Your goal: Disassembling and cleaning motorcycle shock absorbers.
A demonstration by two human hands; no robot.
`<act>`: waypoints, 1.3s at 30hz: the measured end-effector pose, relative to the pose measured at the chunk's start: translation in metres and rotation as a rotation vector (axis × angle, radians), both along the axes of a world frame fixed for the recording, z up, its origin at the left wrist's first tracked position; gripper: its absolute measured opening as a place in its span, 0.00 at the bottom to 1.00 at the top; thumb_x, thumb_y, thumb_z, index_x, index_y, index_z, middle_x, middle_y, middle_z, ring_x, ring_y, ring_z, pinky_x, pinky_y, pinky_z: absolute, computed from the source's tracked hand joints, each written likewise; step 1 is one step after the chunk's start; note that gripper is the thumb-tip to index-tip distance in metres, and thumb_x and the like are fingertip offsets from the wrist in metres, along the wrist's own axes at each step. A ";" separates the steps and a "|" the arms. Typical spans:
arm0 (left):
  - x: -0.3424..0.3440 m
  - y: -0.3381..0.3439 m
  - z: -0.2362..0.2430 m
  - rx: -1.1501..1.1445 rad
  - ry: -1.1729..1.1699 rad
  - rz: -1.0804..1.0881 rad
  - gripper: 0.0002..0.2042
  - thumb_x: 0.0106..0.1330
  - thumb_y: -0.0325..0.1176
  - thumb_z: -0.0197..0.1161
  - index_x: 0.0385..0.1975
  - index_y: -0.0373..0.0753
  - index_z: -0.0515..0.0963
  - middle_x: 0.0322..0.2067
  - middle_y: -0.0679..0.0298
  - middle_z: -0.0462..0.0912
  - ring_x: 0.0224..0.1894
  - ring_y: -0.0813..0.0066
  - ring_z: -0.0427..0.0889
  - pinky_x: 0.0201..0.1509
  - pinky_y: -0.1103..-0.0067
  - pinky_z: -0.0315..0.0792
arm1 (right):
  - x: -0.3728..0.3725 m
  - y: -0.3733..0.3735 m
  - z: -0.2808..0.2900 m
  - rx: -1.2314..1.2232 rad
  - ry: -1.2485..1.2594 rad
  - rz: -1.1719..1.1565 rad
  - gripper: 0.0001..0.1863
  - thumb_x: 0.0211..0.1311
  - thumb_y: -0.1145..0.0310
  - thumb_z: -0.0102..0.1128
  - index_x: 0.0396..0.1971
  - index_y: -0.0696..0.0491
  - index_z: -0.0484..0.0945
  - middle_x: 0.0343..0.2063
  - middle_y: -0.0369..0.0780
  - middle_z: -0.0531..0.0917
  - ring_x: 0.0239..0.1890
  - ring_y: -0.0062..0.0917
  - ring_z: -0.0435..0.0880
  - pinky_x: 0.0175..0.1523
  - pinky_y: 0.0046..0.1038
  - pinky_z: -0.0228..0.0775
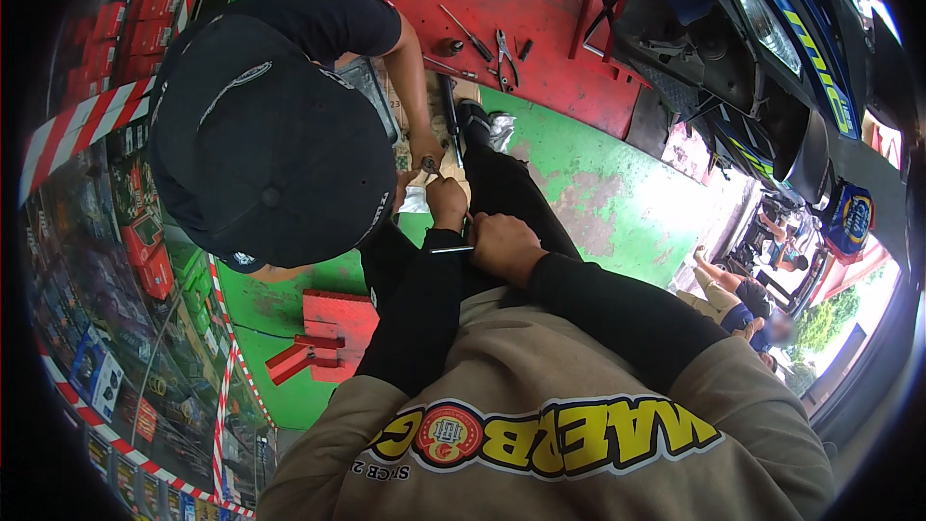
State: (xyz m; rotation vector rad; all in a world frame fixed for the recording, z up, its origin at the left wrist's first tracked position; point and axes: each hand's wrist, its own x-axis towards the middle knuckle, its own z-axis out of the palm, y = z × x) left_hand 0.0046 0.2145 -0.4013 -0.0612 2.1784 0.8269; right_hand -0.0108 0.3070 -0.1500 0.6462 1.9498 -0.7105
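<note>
My left hand (446, 201) is closed on a slender metal tool whose upper end meets a small round metal part (430, 165), beside the co-worker's hand (424, 143). My right hand (503, 243) is closed just below and right of my left, on a tool with a silver cross bar (446, 250); its grip is partly hidden. A crouching co-worker in a black cap (270, 145) leans in from the left. Beneath the hands lie cardboard (453, 159) and a grey tray (371, 96). A long black tool (449, 116) lies beside the tray.
A red platform (569, 58) holds pliers (503, 58) and other tools. A motorcycle (752, 58) stands at right, with people (738, 304) beyond it. Shelves (125, 309) with striped tape line the left. A red steel piece (328, 333) rests on the green floor (588, 203).
</note>
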 end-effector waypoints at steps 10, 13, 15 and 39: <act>-0.002 -0.014 -0.001 -0.012 0.053 -0.259 0.15 0.61 0.29 0.51 0.19 0.27 0.80 0.24 0.43 0.82 0.30 0.45 0.84 0.37 0.59 0.76 | -0.006 -0.004 -0.002 -0.026 -0.011 0.057 0.16 0.62 0.64 0.49 0.32 0.59 0.84 0.33 0.52 0.86 0.38 0.46 0.86 0.47 0.45 0.77; -0.004 -0.015 0.009 -0.037 0.148 -0.466 0.14 0.60 0.28 0.51 0.18 0.28 0.80 0.22 0.45 0.82 0.25 0.49 0.84 0.33 0.61 0.77 | -0.009 -0.004 0.000 -0.038 -0.011 0.082 0.16 0.62 0.65 0.49 0.32 0.59 0.84 0.32 0.52 0.86 0.38 0.46 0.87 0.47 0.44 0.78; -0.002 -0.013 0.014 -0.003 -0.052 -0.155 0.13 0.60 0.28 0.52 0.18 0.29 0.81 0.21 0.46 0.83 0.23 0.51 0.84 0.31 0.63 0.77 | -0.010 -0.006 0.001 -0.040 -0.014 0.090 0.16 0.62 0.65 0.49 0.32 0.59 0.84 0.32 0.52 0.86 0.38 0.46 0.87 0.47 0.44 0.78; 0.004 -0.031 -0.006 0.075 -0.003 -0.010 0.15 0.59 0.30 0.50 0.20 0.24 0.79 0.24 0.37 0.80 0.33 0.38 0.82 0.39 0.54 0.72 | -0.008 -0.022 -0.002 -0.058 -0.070 0.055 0.14 0.60 0.64 0.51 0.35 0.57 0.82 0.33 0.52 0.85 0.40 0.46 0.86 0.48 0.45 0.77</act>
